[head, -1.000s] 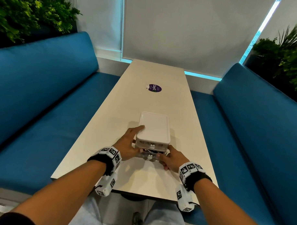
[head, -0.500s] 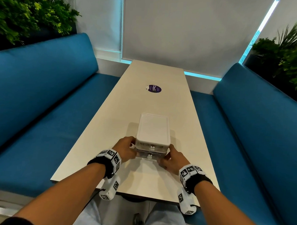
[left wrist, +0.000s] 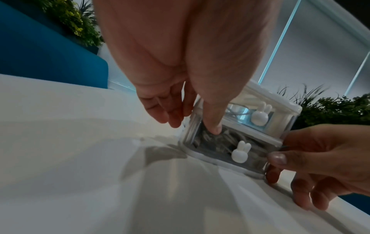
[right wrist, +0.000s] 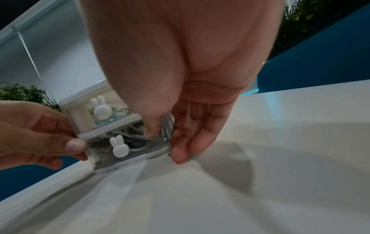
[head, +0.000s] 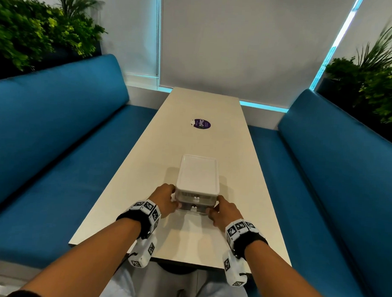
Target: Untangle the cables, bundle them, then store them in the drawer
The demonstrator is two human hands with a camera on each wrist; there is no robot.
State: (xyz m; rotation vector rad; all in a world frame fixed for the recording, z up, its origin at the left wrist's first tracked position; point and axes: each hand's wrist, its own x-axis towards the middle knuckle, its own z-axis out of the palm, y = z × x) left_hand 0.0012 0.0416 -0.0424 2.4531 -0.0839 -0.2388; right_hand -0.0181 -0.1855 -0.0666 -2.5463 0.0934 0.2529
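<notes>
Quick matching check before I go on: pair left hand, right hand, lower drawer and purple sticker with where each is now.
1 left hand
2 right hand
3 lower drawer
4 purple sticker

a far half of the table
b drawer unit's left front corner
c slightly pulled out, cables inside
d drawer unit's right front corner

Pairs: 1-b, 2-d, 3-c, 4-a

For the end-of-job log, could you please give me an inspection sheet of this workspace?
Surface: pale table, smooth top.
Job's things: white two-drawer unit on the table; its lower drawer juts out slightly.
Clutter: one purple sticker beyond the unit.
Hands: left hand and right hand each at a front corner of the lower drawer, thumbs pressing its front, fingers alongside.
Cables: pale cables show through both clear drawer fronts; none seen loose.
Surroundings: blue benches, plants, window blind.
</notes>
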